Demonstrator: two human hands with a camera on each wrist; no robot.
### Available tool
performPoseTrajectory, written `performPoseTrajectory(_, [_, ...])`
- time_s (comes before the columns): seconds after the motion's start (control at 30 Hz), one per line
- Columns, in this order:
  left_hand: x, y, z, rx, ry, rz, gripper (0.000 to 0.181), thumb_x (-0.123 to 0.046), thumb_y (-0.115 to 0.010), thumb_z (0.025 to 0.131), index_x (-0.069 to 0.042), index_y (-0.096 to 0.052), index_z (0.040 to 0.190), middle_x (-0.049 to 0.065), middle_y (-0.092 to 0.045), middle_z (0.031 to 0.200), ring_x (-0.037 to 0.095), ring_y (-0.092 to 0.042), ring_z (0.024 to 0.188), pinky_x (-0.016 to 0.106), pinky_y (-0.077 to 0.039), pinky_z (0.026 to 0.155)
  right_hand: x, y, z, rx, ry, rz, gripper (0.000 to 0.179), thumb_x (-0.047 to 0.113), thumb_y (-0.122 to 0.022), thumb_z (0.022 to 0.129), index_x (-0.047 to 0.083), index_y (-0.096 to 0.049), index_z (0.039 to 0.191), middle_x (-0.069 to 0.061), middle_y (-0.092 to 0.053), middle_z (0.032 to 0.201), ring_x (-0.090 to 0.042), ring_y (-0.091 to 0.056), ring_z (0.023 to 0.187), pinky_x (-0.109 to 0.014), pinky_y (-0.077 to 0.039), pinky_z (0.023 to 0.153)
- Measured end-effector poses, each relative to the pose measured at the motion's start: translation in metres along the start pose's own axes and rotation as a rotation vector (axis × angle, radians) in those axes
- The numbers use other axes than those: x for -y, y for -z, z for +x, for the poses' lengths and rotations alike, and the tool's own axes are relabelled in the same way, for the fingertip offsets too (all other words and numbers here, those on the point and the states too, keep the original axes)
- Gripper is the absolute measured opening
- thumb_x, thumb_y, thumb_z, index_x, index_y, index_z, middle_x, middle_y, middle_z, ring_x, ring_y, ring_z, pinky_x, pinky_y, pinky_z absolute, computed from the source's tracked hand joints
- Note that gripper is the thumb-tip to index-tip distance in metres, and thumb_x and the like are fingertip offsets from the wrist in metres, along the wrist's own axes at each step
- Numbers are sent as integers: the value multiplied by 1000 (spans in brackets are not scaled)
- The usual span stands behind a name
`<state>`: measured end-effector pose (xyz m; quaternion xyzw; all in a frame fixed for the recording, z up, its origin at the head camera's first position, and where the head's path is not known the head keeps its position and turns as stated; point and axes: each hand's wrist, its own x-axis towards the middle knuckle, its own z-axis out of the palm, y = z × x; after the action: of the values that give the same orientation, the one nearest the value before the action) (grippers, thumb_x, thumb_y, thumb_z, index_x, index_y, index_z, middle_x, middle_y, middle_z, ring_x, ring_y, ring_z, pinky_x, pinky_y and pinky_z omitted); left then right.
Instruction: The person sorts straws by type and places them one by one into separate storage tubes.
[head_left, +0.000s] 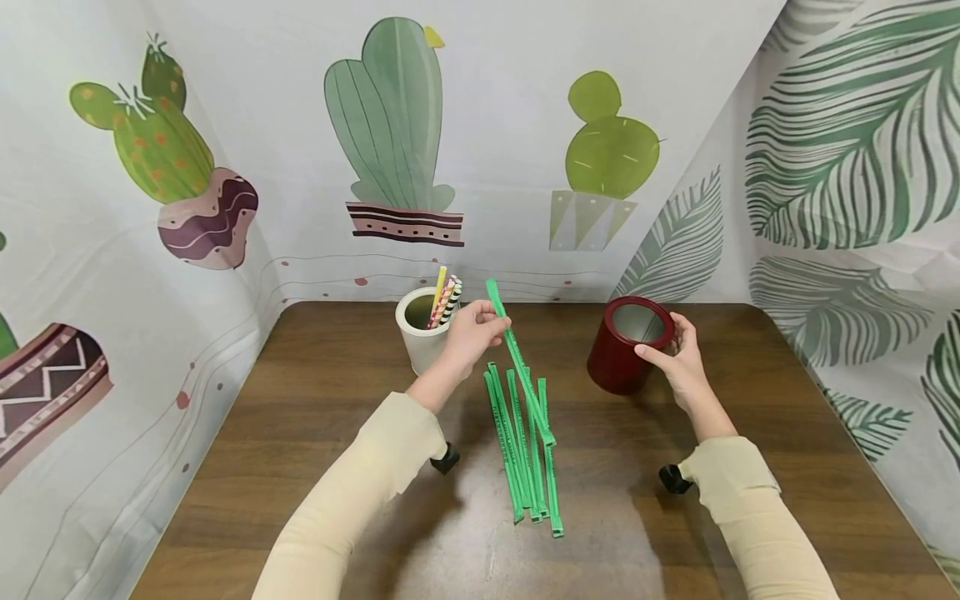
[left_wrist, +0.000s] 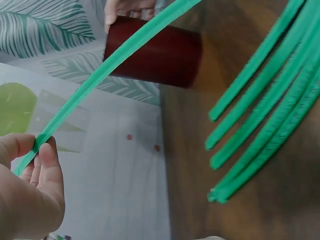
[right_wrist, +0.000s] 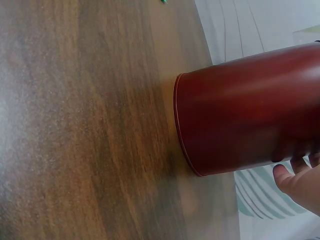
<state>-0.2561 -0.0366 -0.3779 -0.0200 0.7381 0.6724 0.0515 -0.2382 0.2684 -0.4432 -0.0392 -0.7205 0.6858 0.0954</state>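
Note:
My left hand (head_left: 472, 337) pinches a long green-wrapped straw (head_left: 516, 350) between thumb and fingers, near its upper end. The straw slants over several more green-wrapped straws (head_left: 501, 443) lying side by side on the table. In the left wrist view, the pinched straw (left_wrist: 102, 72) crosses in front of the red can. My right hand (head_left: 678, 358) grips the dark red can (head_left: 618, 362) at its right side, thumb by the rim. That can stands upright with its top open; the lower inside is hidden. In the right wrist view, fingertips touch the can's wall (right_wrist: 240, 110).
A white can (head_left: 422, 350) with several striped and yellow paper straws (head_left: 444, 304) stands at the back, just behind my left hand. The brown wooden table (head_left: 322, 400) ends at a cloth backdrop (head_left: 510, 167) printed with cacti and leaves.

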Motion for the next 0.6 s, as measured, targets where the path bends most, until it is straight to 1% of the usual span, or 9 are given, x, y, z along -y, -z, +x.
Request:
performPoseTrajectory(0.1, [-13, 0, 4, -16, -43, 7, 14, -8, -61, 80, -3, -57, 93, -2, -56, 75, 10, -54, 64, 19, -47, 60, -1, 0, 0, 2, 3, -1, 75, 1, -65, 74, 9, -20, 134, 9, -36, 118, -13, -32, 113, -12, -29, 84])
performPoseTrajectory(0.2, [-26, 0, 8, -29, -72, -7, 14, -9, -60, 81, -3, -56, 93, -2, -56, 76, 8, -54, 66, 18, -47, 60, -2, 1, 1, 9, 2, -4, 74, 2, -65, 75, 10, -21, 134, 1, -35, 123, -20, -28, 118, -18, -27, 91])
performPoseTrajectory(0.3, [-38, 1, 13, -38, -98, -23, 12, -10, -60, 82, -4, -55, 91, -1, -56, 76, 6, -53, 66, 17, -46, 60, -2, 0, 1, 11, -4, -8, 74, 2, -65, 75, 11, -20, 134, 1, -35, 123, -20, -27, 119, -20, -26, 93])
performPoseTrajectory(0.33, [-42, 1, 13, -42, -108, -19, 11, -10, -60, 82, -4, -55, 91, -1, -56, 77, 6, -54, 66, 18, -46, 61, -1, 0, 1, 11, -6, -8, 74, 1, -64, 75, 11, -20, 134, 2, -36, 123, -20, -27, 119, -19, -26, 92])
performPoseTrajectory(0.43, [-53, 0, 15, -58, -139, -26, 11, -11, -60, 83, -4, -55, 90, -1, -56, 76, 7, -54, 66, 19, -47, 62, 0, -1, 0, 5, -10, -10, 74, 0, -64, 75, 10, -20, 134, 4, -36, 121, -17, -29, 117, -12, -29, 86])
performPoseTrajectory(0.5, [-59, -1, 16, -70, -162, -38, 12, -12, -60, 83, -4, -56, 91, -1, -56, 76, 7, -53, 65, 20, -47, 62, 1, -1, 0, 5, -13, -13, 74, 1, -64, 76, 10, -20, 134, 3, -36, 121, -19, -28, 117, -12, -29, 85])
performPoseTrajectory(0.6, [-67, -4, 16, -83, -191, -74, 13, -12, -60, 83, -3, -56, 92, -1, -56, 76, 8, -54, 67, 20, -47, 64, 0, 0, 0, 11, -11, -21, 74, 3, -64, 76, 10, -20, 135, 2, -35, 123, -20, -27, 119, -18, -27, 92])
